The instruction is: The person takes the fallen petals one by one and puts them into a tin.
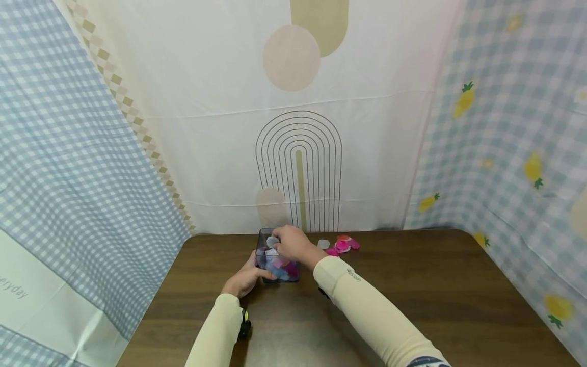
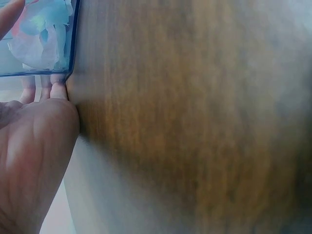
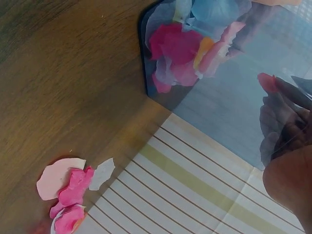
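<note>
A see-through, dark-tinted plastic box stands on the table, its lower part filled with pink, blue and white artificial petals. My left hand grips the box from the left, thumb across the near side. In the left wrist view, its fingers lie against the box. My right hand is at the box's open top and pinches a pale petal. Through the clear wall in the right wrist view, my right hand's fingers appear, with a reddish petal at the fingertips.
To the right of the box, a small loose pile of pink, red and white petals lies near the table's back edge. The brown wooden table meets a printed cloth behind it. Checked cloths hang at both sides.
</note>
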`<state>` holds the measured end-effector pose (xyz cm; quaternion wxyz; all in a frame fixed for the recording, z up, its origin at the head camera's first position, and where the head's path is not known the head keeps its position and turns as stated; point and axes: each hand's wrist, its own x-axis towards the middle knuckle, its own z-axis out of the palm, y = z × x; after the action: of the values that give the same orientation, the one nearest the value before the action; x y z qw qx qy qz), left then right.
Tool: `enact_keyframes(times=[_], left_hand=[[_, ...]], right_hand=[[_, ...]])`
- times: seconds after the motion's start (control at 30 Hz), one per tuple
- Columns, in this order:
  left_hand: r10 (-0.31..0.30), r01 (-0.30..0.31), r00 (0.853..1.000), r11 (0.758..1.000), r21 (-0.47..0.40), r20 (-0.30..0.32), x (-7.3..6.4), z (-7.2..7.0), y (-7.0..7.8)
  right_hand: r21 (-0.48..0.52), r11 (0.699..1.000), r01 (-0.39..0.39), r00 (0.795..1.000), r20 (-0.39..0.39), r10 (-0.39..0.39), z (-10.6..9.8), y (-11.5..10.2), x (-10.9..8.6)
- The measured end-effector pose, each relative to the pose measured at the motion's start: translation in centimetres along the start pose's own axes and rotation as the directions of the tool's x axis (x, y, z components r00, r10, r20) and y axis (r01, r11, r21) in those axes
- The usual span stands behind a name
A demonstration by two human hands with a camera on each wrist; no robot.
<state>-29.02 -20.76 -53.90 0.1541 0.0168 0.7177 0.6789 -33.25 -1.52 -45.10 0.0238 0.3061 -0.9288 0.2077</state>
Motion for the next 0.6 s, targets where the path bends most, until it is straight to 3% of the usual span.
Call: enact_keyframes(times=[0.6], left_hand=[[-0.008,0.008,1.000,1.000,0.006,-0.006,0.18,-0.05,-0.11]], right_hand=[[0.034,0.998,-0.044,0.999,-0.002,0.044,0.17,-0.12,-0.08]])
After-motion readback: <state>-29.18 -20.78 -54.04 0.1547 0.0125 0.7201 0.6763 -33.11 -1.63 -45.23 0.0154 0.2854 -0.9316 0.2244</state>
